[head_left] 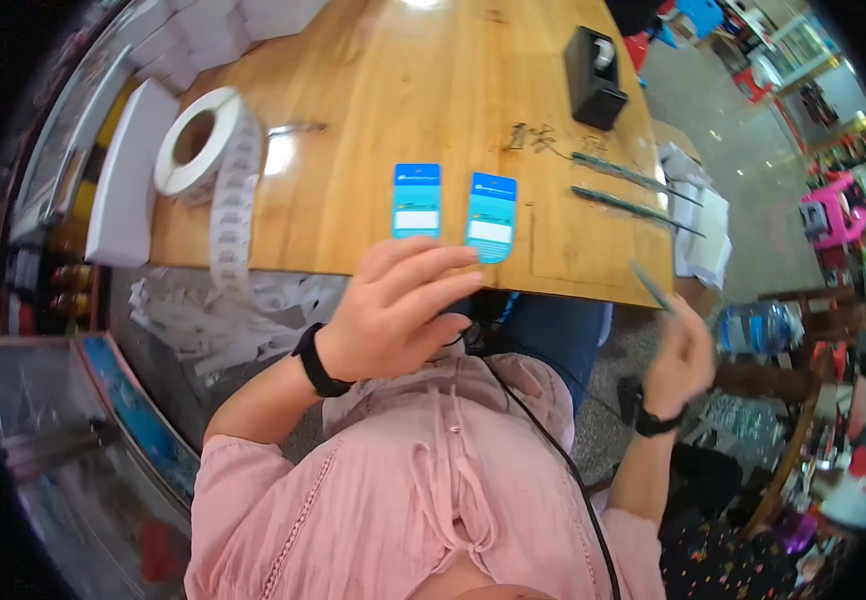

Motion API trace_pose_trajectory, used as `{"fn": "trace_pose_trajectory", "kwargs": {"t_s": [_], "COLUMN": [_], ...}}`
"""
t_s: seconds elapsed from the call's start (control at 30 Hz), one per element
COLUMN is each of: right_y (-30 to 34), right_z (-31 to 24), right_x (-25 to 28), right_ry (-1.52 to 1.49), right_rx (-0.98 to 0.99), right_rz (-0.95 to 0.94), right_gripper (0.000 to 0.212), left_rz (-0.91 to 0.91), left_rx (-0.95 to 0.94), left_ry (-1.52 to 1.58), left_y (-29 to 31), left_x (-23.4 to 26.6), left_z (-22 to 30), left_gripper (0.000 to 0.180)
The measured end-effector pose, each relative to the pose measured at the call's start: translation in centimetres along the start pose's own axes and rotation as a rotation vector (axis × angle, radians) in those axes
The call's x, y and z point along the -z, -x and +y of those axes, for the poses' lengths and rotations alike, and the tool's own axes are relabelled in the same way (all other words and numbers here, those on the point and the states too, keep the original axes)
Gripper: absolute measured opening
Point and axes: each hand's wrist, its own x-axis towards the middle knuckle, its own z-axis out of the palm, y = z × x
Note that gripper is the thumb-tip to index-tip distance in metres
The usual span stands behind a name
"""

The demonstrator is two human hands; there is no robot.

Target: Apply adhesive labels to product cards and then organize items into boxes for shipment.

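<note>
Two blue hang-tag cards, each with a white label, lie side by side on the wooden table near its front edge: the left card [416, 195] and the right card [493, 205]. My left hand [403, 305] is open over the front edge, fingers stretched out, its fingertips close to the bottoms of both cards. Off the table's right front corner, my right hand [681, 360] is closed on a slim dark pointed stick [650, 286], slightly blurred. Two similar slim dark sticks lie at the right, the far stick [625, 172] and the near stick [625, 207], apparently in clear wrap.
A label roll [185, 150] stands at the left, its strip [231, 215] hanging over the edge onto scattered white backing paper [208, 325]. A black tape dispenser [593, 85] sits far right. White boxes [133, 175] line the left. A water bottle [753, 328] stands right.
</note>
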Motion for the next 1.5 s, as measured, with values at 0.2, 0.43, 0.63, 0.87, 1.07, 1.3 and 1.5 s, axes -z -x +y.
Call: {"fn": "trace_pose_trajectory", "kwargs": {"t_s": [0.2, 0.43, 0.63, 0.87, 1.07, 1.3, 1.5], "right_y": [3.7, 4.4, 2.3, 2.8, 0.4, 0.5, -0.6], "right_z": [15.0, 30.7, 15.0, -8.6, -18.3, -20.1, -19.6], "right_x": [0.5, -10.6, -11.3, -10.6, -14.6, -17.1, -16.7], "right_ry": [-0.313, -0.791, 0.053, -0.457, -0.642, -0.611, -0.651], "right_rx": [-0.478, -0.412, 0.119, 0.468, 0.805, 0.900, 0.864], "right_rz": [0.374, -0.067, -0.131, -0.396, -0.359, -0.377, -0.308], "right_gripper": [0.022, 0.038, 0.029, 0.010, 0.022, 0.020, 0.020], "left_rz": [0.518, 0.776, 0.466, 0.292, 0.208, 0.115, 0.130], "left_rx": [0.471, 0.981, 1.076, 0.888, 0.741, 0.669, 0.550], "left_ry": [-0.190, 0.300, 0.397, 0.341, 0.198, 0.060, 0.076], "left_y": [9.3, 15.6, 16.1, 12.5, 10.9, 12.0, 11.2], "left_x": [6.7, 9.2, 7.7, 4.7, 4.3, 5.3, 5.1], "left_z": [-1.0, -6.0, -2.4, 1.5, 4.0, 3.8, 4.0], "left_gripper": [0.027, 0.035, 0.022, 0.022, 0.023, 0.023, 0.017]}}
